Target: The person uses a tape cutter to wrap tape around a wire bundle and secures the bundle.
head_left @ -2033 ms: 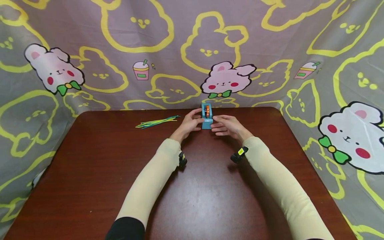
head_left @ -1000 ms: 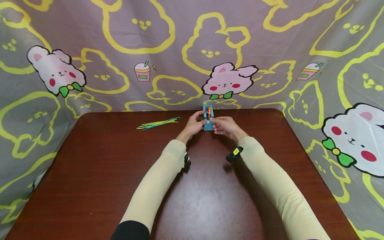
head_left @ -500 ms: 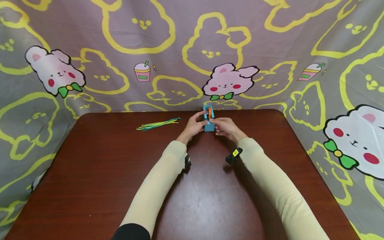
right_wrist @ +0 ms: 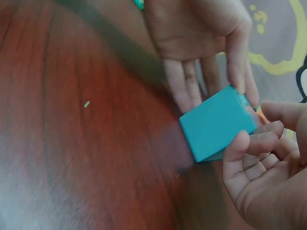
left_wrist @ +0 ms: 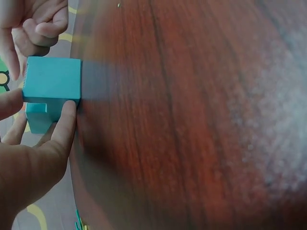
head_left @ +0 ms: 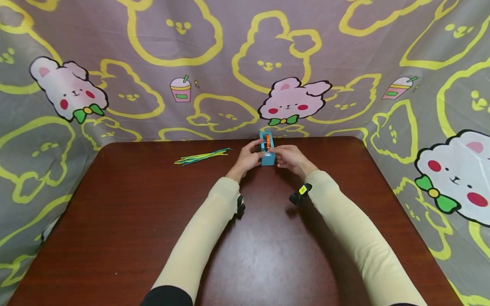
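Observation:
A blue tape dispenser (head_left: 269, 159) with an orange tape roll (head_left: 268, 141) stands at the table's far edge. My left hand (head_left: 248, 160) grips its left side, thumb near the front and fingers further back. In the left wrist view, a fingertip (left_wrist: 70, 106) presses the dispenser's lower side. My right hand (head_left: 292, 159) is at the other side, its thumb and index finger pinching at the tape end by the serrated cutter (right_wrist: 243, 105). The remaining right fingers are curled beside the dispenser's front. The tape end is mostly hidden by the fingertips.
A loose bundle of yellow and teal thin strips (head_left: 202, 157) lies left of the hands. The brown table (head_left: 134, 221) meets a patterned cloth wall (head_left: 214, 76) right behind the dispenser. A small pale scrap (right_wrist: 87, 104) lies on the tabletop.
My right hand has shifted from the dispenser's right side to the cutter, its thumb and index finger drawn together. My left hand has stayed at the left side, its thumb closer in.

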Action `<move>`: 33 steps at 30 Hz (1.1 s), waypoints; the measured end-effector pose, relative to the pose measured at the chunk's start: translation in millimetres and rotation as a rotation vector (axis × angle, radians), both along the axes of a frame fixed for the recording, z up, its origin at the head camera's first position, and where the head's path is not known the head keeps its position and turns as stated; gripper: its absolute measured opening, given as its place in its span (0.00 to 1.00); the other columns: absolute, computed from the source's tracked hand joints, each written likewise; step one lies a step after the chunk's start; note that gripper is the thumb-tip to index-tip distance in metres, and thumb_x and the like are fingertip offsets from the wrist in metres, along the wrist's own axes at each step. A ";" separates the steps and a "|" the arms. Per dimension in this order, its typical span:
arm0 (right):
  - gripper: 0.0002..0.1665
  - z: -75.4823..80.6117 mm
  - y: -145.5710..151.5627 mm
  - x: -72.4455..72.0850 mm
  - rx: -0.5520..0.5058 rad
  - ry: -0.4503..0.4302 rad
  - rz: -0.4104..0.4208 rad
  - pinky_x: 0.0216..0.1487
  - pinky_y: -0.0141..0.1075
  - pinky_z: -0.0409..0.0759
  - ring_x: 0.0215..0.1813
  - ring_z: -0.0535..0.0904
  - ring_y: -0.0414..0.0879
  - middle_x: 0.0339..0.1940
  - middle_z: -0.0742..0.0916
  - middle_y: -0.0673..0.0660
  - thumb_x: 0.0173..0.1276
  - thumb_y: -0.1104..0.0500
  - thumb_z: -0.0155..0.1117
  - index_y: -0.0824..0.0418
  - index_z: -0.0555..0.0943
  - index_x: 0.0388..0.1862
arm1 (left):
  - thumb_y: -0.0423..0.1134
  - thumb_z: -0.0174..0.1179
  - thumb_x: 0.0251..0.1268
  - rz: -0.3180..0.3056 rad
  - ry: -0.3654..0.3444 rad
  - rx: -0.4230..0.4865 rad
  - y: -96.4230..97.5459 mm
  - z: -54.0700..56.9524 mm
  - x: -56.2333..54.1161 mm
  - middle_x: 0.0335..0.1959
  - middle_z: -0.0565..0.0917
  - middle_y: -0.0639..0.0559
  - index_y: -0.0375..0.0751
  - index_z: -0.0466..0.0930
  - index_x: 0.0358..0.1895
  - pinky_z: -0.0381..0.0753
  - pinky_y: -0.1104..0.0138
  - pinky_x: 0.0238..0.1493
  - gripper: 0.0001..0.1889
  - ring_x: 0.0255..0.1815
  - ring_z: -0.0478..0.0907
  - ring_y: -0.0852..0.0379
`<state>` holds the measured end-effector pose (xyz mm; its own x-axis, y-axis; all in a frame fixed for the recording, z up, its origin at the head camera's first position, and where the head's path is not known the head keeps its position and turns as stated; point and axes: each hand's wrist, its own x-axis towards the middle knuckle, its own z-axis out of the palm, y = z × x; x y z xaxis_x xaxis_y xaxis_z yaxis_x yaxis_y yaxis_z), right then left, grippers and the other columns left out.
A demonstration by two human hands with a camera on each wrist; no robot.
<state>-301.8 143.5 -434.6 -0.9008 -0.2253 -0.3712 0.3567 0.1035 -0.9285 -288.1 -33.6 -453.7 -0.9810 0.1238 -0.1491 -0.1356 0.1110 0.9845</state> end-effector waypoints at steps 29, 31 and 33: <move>0.11 9.5 -5.5 -2.8 -0.071 -0.123 -0.080 0.25 0.31 0.76 0.19 0.69 0.39 0.18 0.74 0.49 0.73 0.57 0.66 0.64 0.82 0.35 | 0.30 0.58 0.71 0.073 -0.019 0.024 8.1 3.6 -0.4 0.64 0.76 0.42 0.50 0.74 0.70 0.81 0.52 0.53 0.26 0.49 0.79 0.51; 0.11 7.9 -5.5 -2.9 -0.073 -0.128 -0.081 0.24 0.31 0.75 0.18 0.69 0.39 0.17 0.74 0.49 0.72 0.57 0.67 0.63 0.81 0.32 | 0.30 0.58 0.71 0.077 -0.021 0.021 8.3 3.8 0.0 0.64 0.76 0.43 0.51 0.75 0.70 0.81 0.52 0.53 0.26 0.49 0.78 0.51; 0.12 6.7 -5.2 -2.5 -0.072 -0.134 -0.086 0.24 0.31 0.75 0.18 0.68 0.39 0.16 0.74 0.49 0.72 0.57 0.67 0.62 0.80 0.31 | 0.31 0.58 0.71 0.078 -0.023 0.017 8.5 4.2 0.7 0.65 0.75 0.43 0.52 0.75 0.70 0.81 0.52 0.53 0.25 0.50 0.78 0.51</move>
